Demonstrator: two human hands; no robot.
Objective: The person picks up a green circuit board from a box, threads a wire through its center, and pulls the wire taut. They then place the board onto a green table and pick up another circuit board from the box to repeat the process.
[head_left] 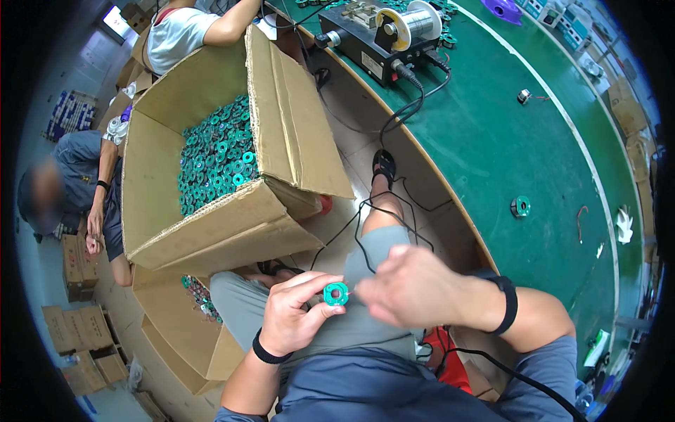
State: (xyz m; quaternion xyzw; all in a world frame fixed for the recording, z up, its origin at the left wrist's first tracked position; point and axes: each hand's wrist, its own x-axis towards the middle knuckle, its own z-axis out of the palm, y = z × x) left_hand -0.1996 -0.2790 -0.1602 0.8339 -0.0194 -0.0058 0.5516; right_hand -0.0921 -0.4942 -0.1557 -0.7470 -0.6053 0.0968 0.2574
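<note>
In the head view, your left fingers point(309, 287) were pinched on a green ring-shaped part point(342, 298); your right fingers point(380, 292), just beside it, blurred too much to tell their grip. Ahead-left of them, a carton point(211, 232) of green discs point(216, 158) jutted a flap close; rightward lay the table point(478, 133).

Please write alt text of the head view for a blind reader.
A seated person's left hand holds a small green ring-shaped part, the blurred right hand beside it. Ahead, a cardboard box holds many similar parts; a green table at right carries a mounted wire spool.
</note>
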